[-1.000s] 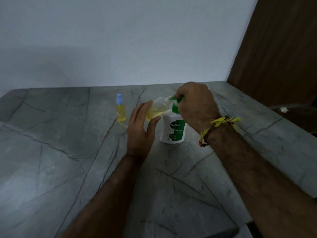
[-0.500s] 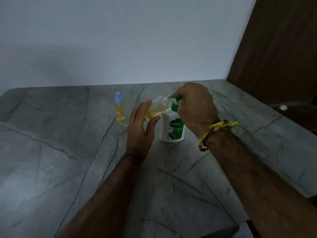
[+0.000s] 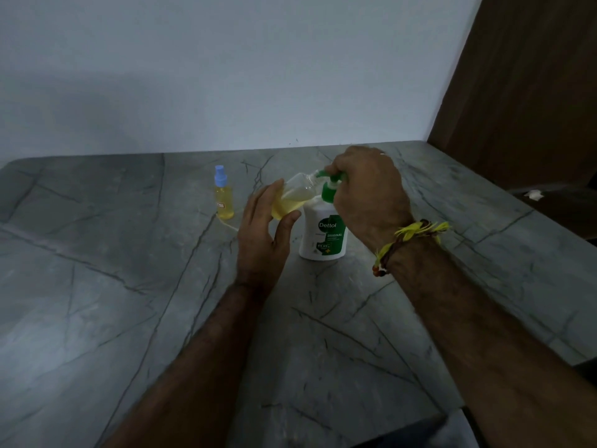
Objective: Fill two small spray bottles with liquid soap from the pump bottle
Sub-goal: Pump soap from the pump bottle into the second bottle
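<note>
A white pump bottle (image 3: 323,232) with a green label stands on the grey marble table (image 3: 129,302). My right hand (image 3: 365,192) lies over its green pump head (image 3: 329,189). My left hand (image 3: 263,231) holds a small clear spray bottle (image 3: 295,197), uncapped and tilted, its mouth at the pump's nozzle. It is partly full of yellow soap. A second small spray bottle (image 3: 223,198) with a blue cap stands upright to the left, filled with yellow liquid.
A white wall runs behind the table's far edge. A brown wooden panel (image 3: 533,85) rises at the right. A thin tube (image 3: 229,224) lies on the table by the capped bottle. A dark surface with a white scrap (image 3: 533,194) sits beyond the right edge.
The view has shifted a little. Both hands stay in place at the pump bottle and the tilted spray bottle.
</note>
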